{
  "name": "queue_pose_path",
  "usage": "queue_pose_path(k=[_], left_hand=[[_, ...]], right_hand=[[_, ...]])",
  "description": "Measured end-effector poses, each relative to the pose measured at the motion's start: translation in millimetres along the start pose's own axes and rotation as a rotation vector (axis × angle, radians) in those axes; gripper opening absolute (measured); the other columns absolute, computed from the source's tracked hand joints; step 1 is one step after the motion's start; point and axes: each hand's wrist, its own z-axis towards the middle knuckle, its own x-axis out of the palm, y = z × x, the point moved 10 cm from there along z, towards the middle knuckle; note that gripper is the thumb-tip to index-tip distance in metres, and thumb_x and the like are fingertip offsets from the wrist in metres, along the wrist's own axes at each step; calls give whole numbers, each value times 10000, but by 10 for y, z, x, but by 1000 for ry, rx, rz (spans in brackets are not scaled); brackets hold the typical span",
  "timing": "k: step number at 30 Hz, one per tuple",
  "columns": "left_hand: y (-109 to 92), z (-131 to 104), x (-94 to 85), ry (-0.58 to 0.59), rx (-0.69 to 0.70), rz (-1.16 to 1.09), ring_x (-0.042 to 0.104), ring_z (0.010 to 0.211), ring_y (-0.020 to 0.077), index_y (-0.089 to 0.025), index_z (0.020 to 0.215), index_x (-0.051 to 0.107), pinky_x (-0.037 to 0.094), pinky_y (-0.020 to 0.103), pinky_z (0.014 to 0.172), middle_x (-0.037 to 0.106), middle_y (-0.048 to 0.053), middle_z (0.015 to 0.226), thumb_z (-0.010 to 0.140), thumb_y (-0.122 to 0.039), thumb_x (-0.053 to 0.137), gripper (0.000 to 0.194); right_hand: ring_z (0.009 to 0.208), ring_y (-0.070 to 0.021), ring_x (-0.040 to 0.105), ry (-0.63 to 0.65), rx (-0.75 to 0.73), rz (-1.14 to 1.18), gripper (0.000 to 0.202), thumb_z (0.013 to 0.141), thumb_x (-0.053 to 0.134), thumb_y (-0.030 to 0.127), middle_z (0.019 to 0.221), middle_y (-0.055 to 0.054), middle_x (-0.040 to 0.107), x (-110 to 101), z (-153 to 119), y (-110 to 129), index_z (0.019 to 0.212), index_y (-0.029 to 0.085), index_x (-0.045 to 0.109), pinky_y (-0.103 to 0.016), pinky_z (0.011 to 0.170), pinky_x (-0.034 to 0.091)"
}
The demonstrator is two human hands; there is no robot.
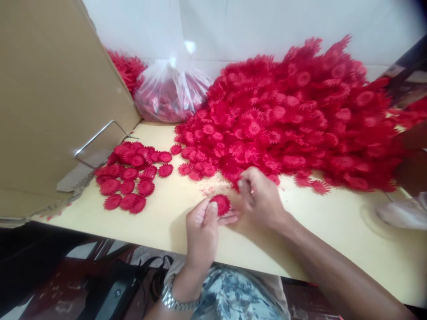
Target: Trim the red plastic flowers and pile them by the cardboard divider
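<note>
Disc [221, 205], red, toothed, pinched in your left hand [204, 224]; your right hand [260, 196] curled, contents unclear, near red pile [287, 120].

It looked like a small workshop: the table [156, 226] bore a heap of matching red parts [293, 120] at two o'clock, a filled plastic bag [173, 95] at eleven, cardboard [50, 89] at ten.

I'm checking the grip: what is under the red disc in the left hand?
Under the red disc, fingers of the left hand show past its lower edge; the thumb overlaps its left edge. The disc hides its own underside and any fingers directly beneath.
</note>
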Motion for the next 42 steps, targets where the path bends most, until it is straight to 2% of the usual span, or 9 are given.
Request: queue_pose_path(k=[4,8,10,15,22,26,31,39,42], left_hand=[[-40,-4,-70,-37,-7,-58,682,688,183,-102,808,613,553,321,707,667,31,686,778,-312,612,212],[-19,-5,38,-4,-91,-181,693,717,212,-102,826,599,545,362,747,690,52,727,747,-274,638,193],[-3,-3,105,5,-129,-238,694,711,221,-102,824,599,544,377,751,693,57,718,739,-250,638,175],[2,-8,289,113,-131,-296,676,761,192,-102,871,639,534,381,789,695,65,773,798,-227,564,163],[62,-39,284,159,-115,-203,663,834,196,-104,873,659,519,363,823,691,69,780,841,-248,527,197],[59,-25,251,146,-54,-153,663,833,197,-113,910,649,529,361,802,688,61,799,843,-252,527,197],[69,3,179,72,-24,-116,673,776,199,-129,908,622,551,359,743,676,34,726,830,-266,535,180],[-21,-41,203,59,4,-54,686,752,211,-152,739,553,555,339,723,638,10,644,790,-361,591,219],[-59,-55,155,42,16,-24,691,715,207,-154,715,543,558,322,695,617,8,613,795,-391,582,253]], right_hand=[[557,-159,486,-194,193,-292,102,829,432,170,637,-27,526,-474,111,-584,769,191,512,-272,506,365],[821,-228,565,-187,122,-309,164,849,461,211,863,-92,608,-604,161,-663,885,186,619,-354,701,446],[797,-196,573,-113,78,-95,153,847,517,260,876,-77,609,-492,152,-511,929,187,623,-323,702,457],[667,-118,531,437,33,371,228,757,671,334,779,-16,569,232,-38,61,900,175,594,-220,576,427],[598,-90,503,557,80,490,142,872,516,239,689,0,547,429,-155,143,769,162,574,-199,537,362],[544,-80,455,491,13,365,224,890,424,168,620,11,499,405,-141,168,682,163,507,-193,515,331],[490,-88,381,264,-123,86,236,864,372,126,557,21,419,274,-102,254,640,182,423,-206,462,268],[461,-94,377,107,-116,-92,200,818,395,104,539,25,415,69,-44,238,643,201,390,-213,430,256],[477,-103,396,35,-59,-147,190,816,405,110,545,18,430,-83,14,83,649,202,418,-219,437,271]])
